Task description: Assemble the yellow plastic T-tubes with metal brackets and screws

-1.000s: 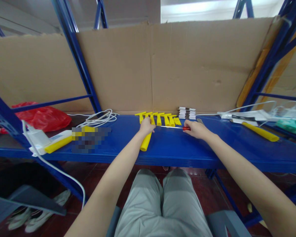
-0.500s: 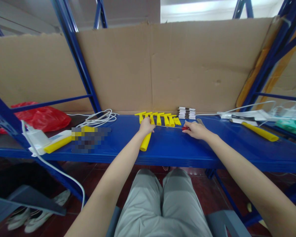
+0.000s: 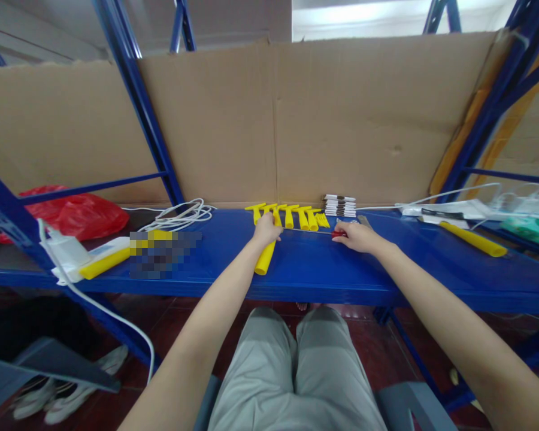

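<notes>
My left hand point(image 3: 265, 230) is closed around a yellow T-shaped handle point(image 3: 265, 260), whose thick tubular end points toward me on the blue bench. In my right hand point(image 3: 358, 236) is a screwdriver point(image 3: 309, 231) with a red grip, mostly covered by my fingers. Its thin metal shaft runs level to the left and meets the handle at my left fingertips; the tip itself is hidden. Just behind my hands lies a row of several similar yellow T-shaped pieces point(image 3: 289, 216). Small yellow strips point(image 3: 323, 221) sit at the row's right end.
A stack of white packets with dark bands point(image 3: 340, 206) stands against the cardboard wall point(image 3: 341, 120). Coiled white cable point(image 3: 184, 215) and a red plastic bag point(image 3: 78, 212) are at left. Another yellow handle point(image 3: 474, 239) lies at right. Blue shelf posts point(image 3: 139, 108) frame the bench.
</notes>
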